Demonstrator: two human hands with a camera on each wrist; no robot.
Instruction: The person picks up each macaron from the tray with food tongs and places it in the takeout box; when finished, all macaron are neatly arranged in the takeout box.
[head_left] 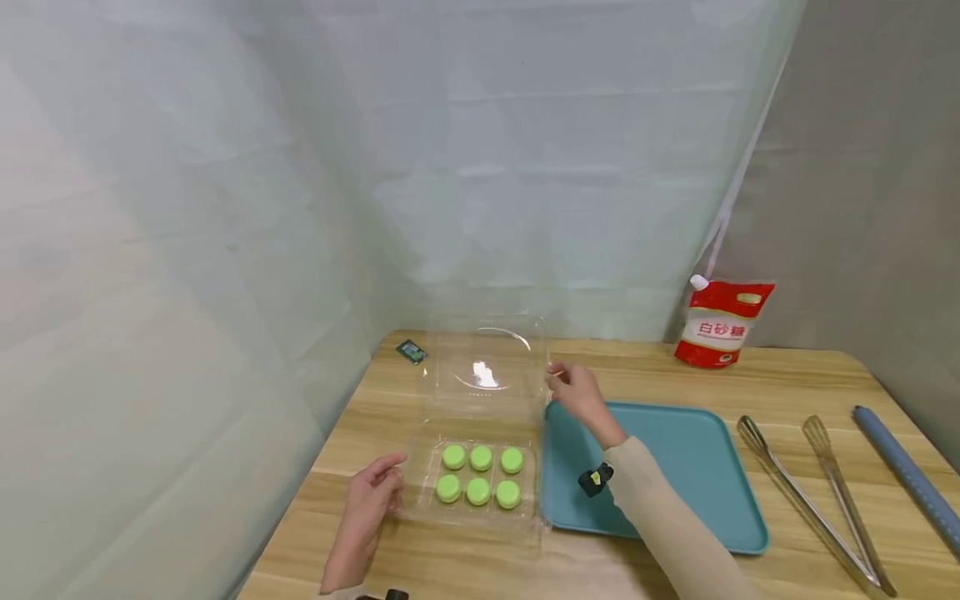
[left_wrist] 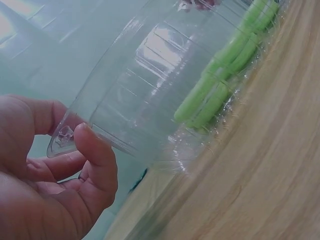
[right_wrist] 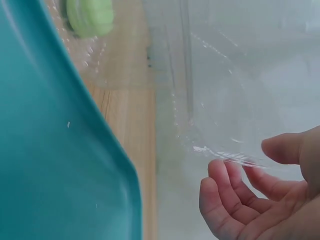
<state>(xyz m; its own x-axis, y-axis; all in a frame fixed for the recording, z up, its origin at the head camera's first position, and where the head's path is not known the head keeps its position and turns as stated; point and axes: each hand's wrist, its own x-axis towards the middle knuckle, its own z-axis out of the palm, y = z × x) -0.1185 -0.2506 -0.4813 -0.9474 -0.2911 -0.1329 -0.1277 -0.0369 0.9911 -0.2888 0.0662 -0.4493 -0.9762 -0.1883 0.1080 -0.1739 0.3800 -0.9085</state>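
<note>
A clear plastic box (head_left: 423, 496) with its hinged lid (head_left: 459, 358) raised stands at the middle of the table. Two rows of green macarons (head_left: 477, 492) sit in its base. At the near left side, my left hand (head_left: 371, 492) pinches the box's rim; the left wrist view shows the thumb on one side of the rim and fingers on the other. My right hand (head_left: 581, 396) holds the lid's right edge, which passes between thumb (right_wrist: 282, 149) and fingers in the right wrist view. My right forearm crosses over the teal tray (head_left: 675, 433).
Right of the tray lie metal tongs (head_left: 806, 492) and a blue-grey rod (head_left: 907, 475). A red and white sugar pouch (head_left: 720, 327) stands at the back right. A small dark packet (head_left: 412, 351) lies at the back left corner. Pale curtains (head_left: 562, 167) hang behind the wooden table.
</note>
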